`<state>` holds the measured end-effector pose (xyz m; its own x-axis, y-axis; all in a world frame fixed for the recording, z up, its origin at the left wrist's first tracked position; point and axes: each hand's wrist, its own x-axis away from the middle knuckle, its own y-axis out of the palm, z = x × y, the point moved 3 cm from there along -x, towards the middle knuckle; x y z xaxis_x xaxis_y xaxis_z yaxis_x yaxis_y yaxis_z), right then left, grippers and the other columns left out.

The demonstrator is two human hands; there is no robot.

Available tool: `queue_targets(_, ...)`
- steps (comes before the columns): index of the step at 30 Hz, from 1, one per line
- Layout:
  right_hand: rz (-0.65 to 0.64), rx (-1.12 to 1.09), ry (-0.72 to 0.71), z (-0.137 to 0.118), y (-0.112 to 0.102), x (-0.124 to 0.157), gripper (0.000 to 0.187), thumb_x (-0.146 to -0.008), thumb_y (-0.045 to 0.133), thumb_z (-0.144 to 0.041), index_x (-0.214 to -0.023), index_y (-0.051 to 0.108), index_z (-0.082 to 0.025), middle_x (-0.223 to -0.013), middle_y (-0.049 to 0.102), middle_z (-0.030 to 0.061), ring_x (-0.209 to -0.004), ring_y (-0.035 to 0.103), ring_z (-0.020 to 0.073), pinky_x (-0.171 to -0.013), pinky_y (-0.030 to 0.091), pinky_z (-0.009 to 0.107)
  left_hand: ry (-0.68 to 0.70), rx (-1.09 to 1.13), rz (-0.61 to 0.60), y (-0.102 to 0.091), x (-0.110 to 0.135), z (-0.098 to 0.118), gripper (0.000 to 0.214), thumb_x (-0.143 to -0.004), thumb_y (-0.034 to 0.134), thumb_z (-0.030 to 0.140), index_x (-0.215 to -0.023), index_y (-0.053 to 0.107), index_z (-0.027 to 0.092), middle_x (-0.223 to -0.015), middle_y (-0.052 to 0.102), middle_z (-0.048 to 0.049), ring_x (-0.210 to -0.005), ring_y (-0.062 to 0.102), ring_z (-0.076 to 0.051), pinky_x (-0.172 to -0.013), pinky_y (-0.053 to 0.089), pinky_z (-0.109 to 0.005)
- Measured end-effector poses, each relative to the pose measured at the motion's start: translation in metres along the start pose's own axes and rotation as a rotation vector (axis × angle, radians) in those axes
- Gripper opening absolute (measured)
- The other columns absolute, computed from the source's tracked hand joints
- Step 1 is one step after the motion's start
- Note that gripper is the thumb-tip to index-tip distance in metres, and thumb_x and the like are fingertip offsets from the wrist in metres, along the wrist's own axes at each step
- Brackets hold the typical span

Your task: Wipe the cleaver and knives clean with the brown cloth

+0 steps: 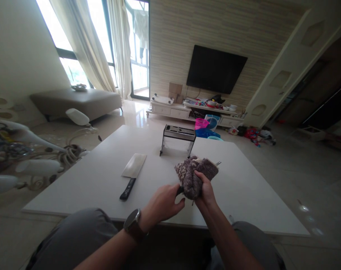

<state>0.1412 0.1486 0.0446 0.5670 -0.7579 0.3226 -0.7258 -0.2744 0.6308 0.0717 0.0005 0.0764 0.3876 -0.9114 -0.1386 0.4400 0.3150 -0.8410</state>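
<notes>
My left hand (pixel 164 202), with a watch on its wrist, is closed around the black handle of a knife (pixel 180 190) over the table's near side. A brown, fluffy cloth (pixel 193 178) is wrapped about the blade, so most of the knife is hidden. Only a thin metal tip pokes out at the cloth's right end. My right hand (pixel 206 189) grips the bunched cloth from the right, thumb on top. To the left lies a cleaver (pixel 134 167) flat on the table, its black handle toward me. Beyond the cloth stands a knife block (pixel 179 132) with a dark slotted top and clear sides.
The white table (pixel 97 183) ends just before my knees. At the left, a lamp with white shades (pixel 39 166) and coiled arms stands close to the table edge. Past the far edge are a pink basket (pixel 201 123), blue tubs and a low cabinet (pixel 170 111) under a television.
</notes>
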Motion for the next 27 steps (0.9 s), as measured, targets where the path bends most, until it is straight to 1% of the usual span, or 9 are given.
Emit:
queue_targets(6, 0.011, 0.014, -0.027, 0.001, 0.0005, 0.0007, 0.026, -0.07, 0.078, -0.023, -0.094, 0.072, -0.015, -0.084, 0.08, 0.0038, -0.07, 0.075, 0.0206, -0.072, 0.064, 0.033, 0.013, -0.001, 0.01, 0.0025, -0.0005, -0.0014, 0.016, -0.085, 0.06, 0.036, -0.092, 0.059, 0.022, -0.078, 0.068, -0.006, -0.073, 0.064, -0.024, -0.063, 0.037, -0.033)
queue_targets(11, 0.037, -0.009, -0.012, 0.0004, 0.004, 0.0048, 0.024, -0.069, 0.076, -0.021, -0.091, 0.072, -0.014, -0.082, 0.079, 0.0041, -0.065, 0.073, 0.0197, -0.069, 0.064, 0.032, 0.018, 0.001, 0.016, 0.0048, 0.0, -0.0025, 0.014, -0.085, 0.06, 0.035, -0.09, 0.058, 0.022, -0.077, 0.068, -0.0051, -0.072, 0.063, -0.023, -0.062, 0.035, -0.033)
queue_targets(17, 0.046, -0.022, 0.016, -0.0003, 0.0062, 0.0074, 0.025, -0.07, 0.075, -0.019, -0.093, 0.071, -0.013, -0.081, 0.079, 0.0045, -0.068, 0.074, 0.0193, -0.076, 0.064, 0.033, 0.031, 0.005, 0.018, 0.0043, 0.0007, -0.0027, 0.014, -0.085, 0.06, 0.035, -0.091, 0.057, 0.022, -0.077, 0.067, -0.0047, -0.07, 0.062, -0.023, -0.061, 0.033, -0.033)
queue_targets(20, 0.045, -0.018, 0.013, -0.0009, 0.0061, 0.0075, 0.025, -0.071, 0.074, -0.019, -0.094, 0.072, -0.013, -0.082, 0.079, 0.0045, -0.068, 0.074, 0.0198, -0.077, 0.064, 0.034, 0.036, 0.003, 0.021, 0.005, 0.0007, -0.0029, 0.014, -0.086, 0.059, 0.035, -0.091, 0.056, 0.022, -0.077, 0.068, -0.0045, -0.07, 0.062, -0.022, -0.061, 0.033, -0.033)
queue_targets(23, 0.045, -0.02, 0.019, -0.0007, 0.0055, 0.0066, 0.023, -0.07, 0.075, -0.019, -0.092, 0.072, -0.014, -0.082, 0.079, 0.0045, -0.068, 0.074, 0.0205, -0.075, 0.064, 0.034, 0.037, -0.009, 0.026, 0.0062, 0.0003, -0.0036, 0.015, -0.086, 0.06, 0.036, -0.091, 0.056, 0.023, -0.077, 0.068, -0.0042, -0.071, 0.062, -0.023, -0.061, 0.033, -0.033)
queue_targets(27, 0.069, -0.045, 0.031, -0.0003, 0.0057, 0.0062, 0.023, -0.069, 0.074, -0.017, -0.091, 0.072, -0.012, -0.08, 0.079, 0.0055, -0.066, 0.073, 0.0199, -0.07, 0.063, 0.031, 0.032, -0.016, 0.023, 0.007, -0.0004, -0.0046, 0.015, -0.085, 0.06, 0.036, -0.091, 0.056, 0.023, -0.077, 0.068, -0.003, -0.071, 0.063, -0.022, -0.061, 0.033, -0.032)
